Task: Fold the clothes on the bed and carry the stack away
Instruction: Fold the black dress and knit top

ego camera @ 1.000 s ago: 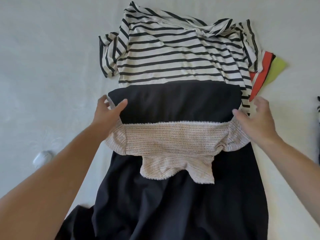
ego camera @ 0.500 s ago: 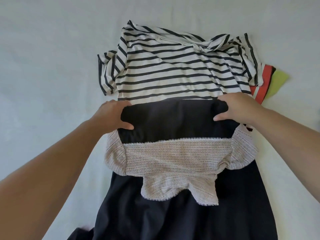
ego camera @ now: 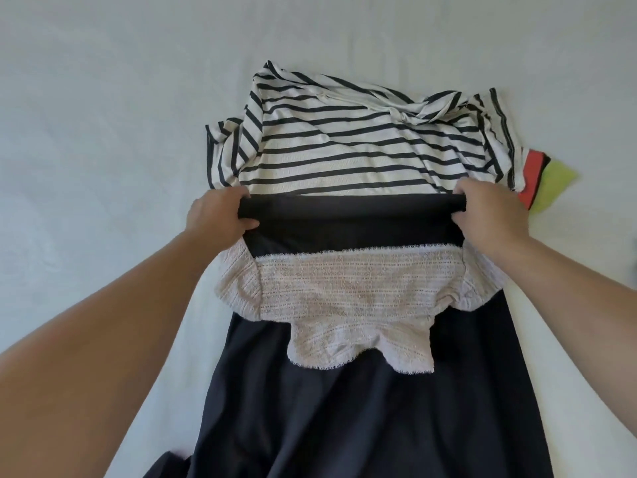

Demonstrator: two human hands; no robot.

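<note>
A second ago the hands were at the two ends of the pale lace garment [ego camera: 344, 298]; half a second ago they had moved up to the far edge of the black garment [ego camera: 362, 408] and were resting on it. Now that edge is turned over into a tight roll, and each hand has an end of it: the left hand [ego camera: 215, 215] pinches the roll with the fingers over the top and the thumb underneath, and the right hand [ego camera: 489, 210] curls round the other end in the same way. The lace piece has stayed where it lay. To my eye this is the start of a fold or roll of the black garment towards the person, with the lace piece likely to be wrapped inside; the carrying away looks a long way off.

The black garment is long and dark, lying flat on the white bed [ego camera: 86, 115] and running out of the bottom of the view, with soft creases lower down. Its far end lies on top of a black-and-white striped top [ego camera: 344, 146], which is bunched at its collar and sleeves. From under that top's right side peep a red piece [ego camera: 531, 170] and a yellow-green piece [ego camera: 555, 184], too hidden to name.
</note>
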